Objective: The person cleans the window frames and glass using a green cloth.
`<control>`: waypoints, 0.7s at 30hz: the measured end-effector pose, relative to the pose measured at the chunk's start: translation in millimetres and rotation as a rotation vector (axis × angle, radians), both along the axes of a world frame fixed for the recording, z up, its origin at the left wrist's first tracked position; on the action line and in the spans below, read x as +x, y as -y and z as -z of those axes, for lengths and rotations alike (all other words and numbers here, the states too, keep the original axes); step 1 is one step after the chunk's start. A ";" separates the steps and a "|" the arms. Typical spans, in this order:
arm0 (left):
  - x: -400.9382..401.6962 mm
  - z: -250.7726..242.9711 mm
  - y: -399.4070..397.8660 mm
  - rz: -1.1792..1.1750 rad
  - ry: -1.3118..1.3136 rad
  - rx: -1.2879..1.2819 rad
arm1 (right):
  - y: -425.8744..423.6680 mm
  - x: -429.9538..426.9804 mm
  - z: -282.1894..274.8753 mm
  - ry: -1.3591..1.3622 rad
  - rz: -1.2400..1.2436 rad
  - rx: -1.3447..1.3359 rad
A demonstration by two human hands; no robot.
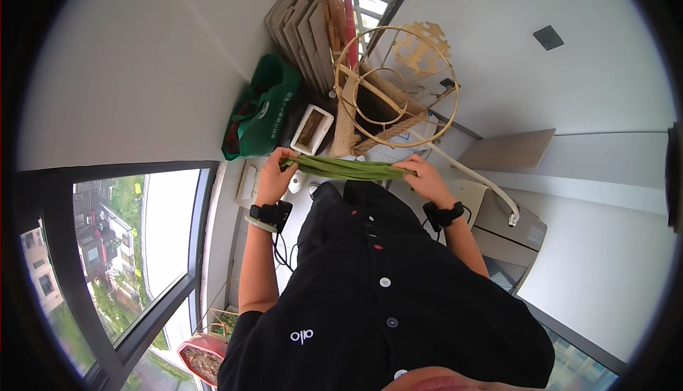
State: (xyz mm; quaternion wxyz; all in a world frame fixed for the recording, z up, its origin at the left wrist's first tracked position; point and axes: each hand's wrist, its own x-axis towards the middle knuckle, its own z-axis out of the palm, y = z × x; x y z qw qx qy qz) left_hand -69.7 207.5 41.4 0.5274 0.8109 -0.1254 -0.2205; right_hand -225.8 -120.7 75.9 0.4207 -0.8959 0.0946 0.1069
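A green cloth point(347, 168), gathered into a long narrow bunch, is stretched level in front of my body. My left hand point(275, 175) pinches its end on the left side of the picture, and my right hand point(424, 177) grips the other end. Just beyond the cloth stand a white planter box point(312, 129) with soil and a rope-wrapped stand point(347, 119) with a round bamboo-like frame point(455, 97) over it. Both wrists wear black straps with small devices.
A green shopping bag point(272, 111) leans by the wall, near stacked flat panels point(301, 28) and upright poles. At right, a pale pole point(475, 173) crosses above a cardboard box point(512, 225). A red planter point(200, 359) stands lower left by the window point(128, 252).
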 end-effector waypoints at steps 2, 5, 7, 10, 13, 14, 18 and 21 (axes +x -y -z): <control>10.9 19.8 8.6 -0.136 -0.229 -0.183 | 4.5 6.6 3.4 -0.105 0.038 0.069; 29.7 28.9 37.5 -0.129 -0.399 -0.283 | 14.4 4.8 4.1 -0.103 -0.072 0.104; 41.0 36.3 62.7 0.094 -0.361 -0.131 | 29.6 -1.9 2.1 -0.222 -0.100 0.170; 46.8 32.3 93.4 0.462 -0.478 -0.070 | 60.9 -15.3 -10.7 -0.387 -0.076 0.381; 39.4 16.5 109.7 0.558 -0.481 0.036 | 86.5 -33.6 -23.6 -0.290 0.068 0.738; 36.1 24.1 109.8 0.587 -0.436 0.020 | 90.2 -39.8 -27.1 -0.141 0.158 0.945; 21.6 32.1 94.6 0.403 -0.381 -0.014 | 86.4 -53.7 -65.7 -0.136 0.355 1.268; 14.8 30.4 76.4 0.253 -0.413 -0.061 | 88.3 -62.1 -43.5 -0.085 0.618 1.228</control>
